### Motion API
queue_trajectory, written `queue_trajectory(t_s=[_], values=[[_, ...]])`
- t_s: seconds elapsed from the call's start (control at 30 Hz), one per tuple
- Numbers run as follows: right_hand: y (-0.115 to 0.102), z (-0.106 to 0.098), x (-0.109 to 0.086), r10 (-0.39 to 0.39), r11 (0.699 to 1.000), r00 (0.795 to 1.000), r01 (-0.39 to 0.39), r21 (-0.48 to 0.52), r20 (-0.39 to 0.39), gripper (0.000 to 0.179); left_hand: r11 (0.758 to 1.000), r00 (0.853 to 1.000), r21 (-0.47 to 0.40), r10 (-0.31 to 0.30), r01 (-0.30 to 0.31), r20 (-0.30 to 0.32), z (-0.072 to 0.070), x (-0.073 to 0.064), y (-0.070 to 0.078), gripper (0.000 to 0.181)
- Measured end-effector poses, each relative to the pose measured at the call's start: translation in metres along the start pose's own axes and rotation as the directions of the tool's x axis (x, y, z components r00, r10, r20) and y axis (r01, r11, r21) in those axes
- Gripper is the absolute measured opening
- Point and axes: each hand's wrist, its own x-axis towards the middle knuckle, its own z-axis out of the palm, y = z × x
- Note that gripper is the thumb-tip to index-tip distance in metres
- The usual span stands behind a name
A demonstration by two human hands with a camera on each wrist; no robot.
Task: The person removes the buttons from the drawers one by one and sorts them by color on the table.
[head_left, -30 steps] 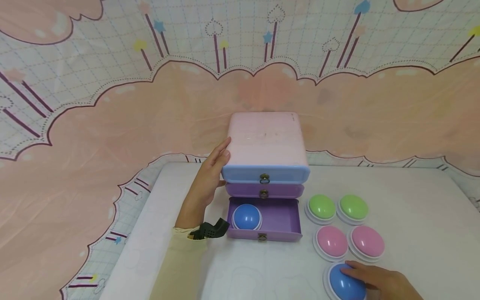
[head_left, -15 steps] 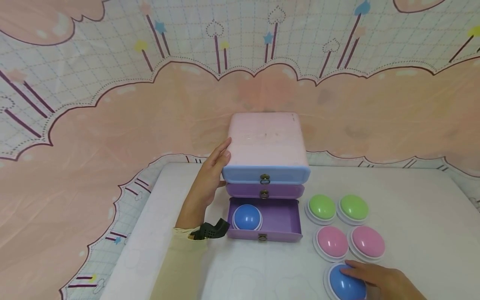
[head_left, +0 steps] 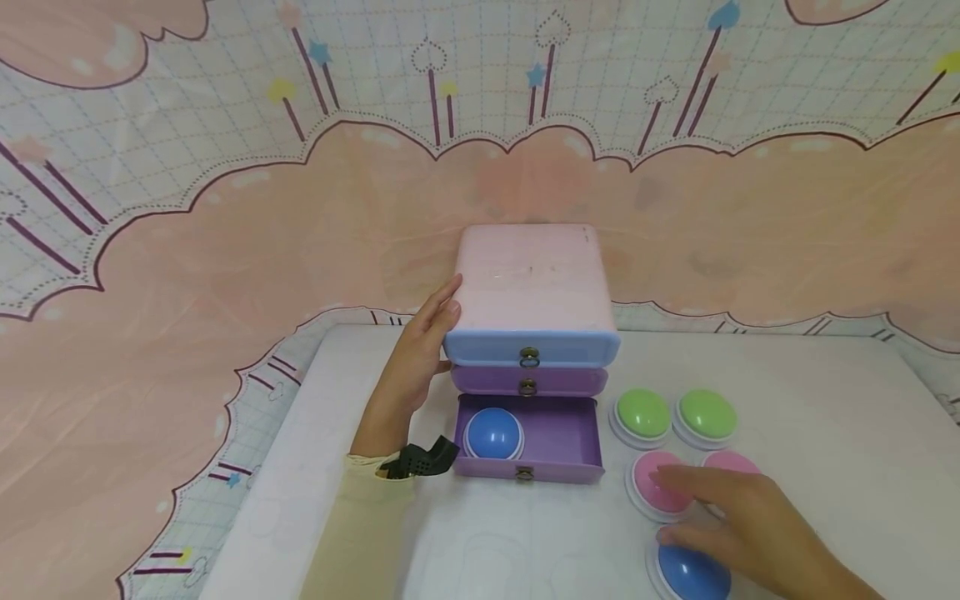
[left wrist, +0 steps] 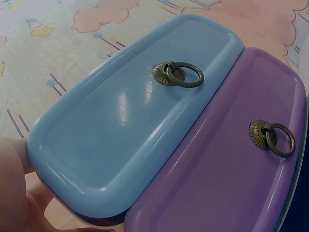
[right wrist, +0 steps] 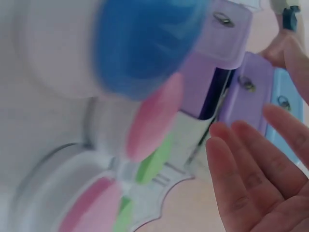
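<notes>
A small chest of drawers (head_left: 536, 279) has a pink top, a blue top drawer (head_left: 487, 348) and purple drawers below. My left hand (head_left: 416, 358) lies against its left side, fingers extended along the wall. Pulled out at the bottom, the lowest drawer (head_left: 562, 433) holds a blue dome push light (head_left: 493, 433) at its left. My right hand (head_left: 757, 521) is over the lights on the right, fingers spread and holding nothing. Beneath it are another blue dome push light (head_left: 697, 575) and two pink ones, the left pink light (head_left: 656, 479) partly covered by fingertips.
Two green push lights, a left one (head_left: 643, 413) and a right one (head_left: 707, 414), sit behind the pink pair. The white tabletop (head_left: 525, 542) meets a patterned cloth backdrop (head_left: 360, 225). Brass ring pulls (left wrist: 186, 75) hang from the drawer fronts.
My right hand has come off the front blue push light and moved up and forward over the pink ones, with its fingers spreading. The left hand and the drawers have stayed put.
</notes>
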Motion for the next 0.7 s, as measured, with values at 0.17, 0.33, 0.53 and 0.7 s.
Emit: queue_trajectory(t_s=[0.17,0.33,0.53,0.7], values=[[-0.016,0.001,0.024,-0.352,0.936,0.891,0.329,-0.125,-0.289,0.049,1.0,1.0,-0.003,-0.006,0.006,-0.003,-0.001,0.0,-0.001,0.05],[-0.036,0.003,0.052,-0.42,0.9,0.85,0.436,-0.022,-0.317,0.043,1.0,1.0,-0.005,-0.008,0.007,-0.006,-0.002,0.0,-0.001,0.049],[-0.054,0.009,0.08,-0.43,0.894,0.856,0.448,-0.005,-0.287,0.042,1.0,1.0,-0.01,-0.009,0.009,0.0,-0.001,0.0,-0.001,0.05],[-0.068,0.016,0.097,-0.423,0.892,0.872,0.449,0.059,-0.249,0.041,1.0,1.0,-0.008,-0.008,0.008,-0.003,0.0,0.001,-0.001,0.05]])
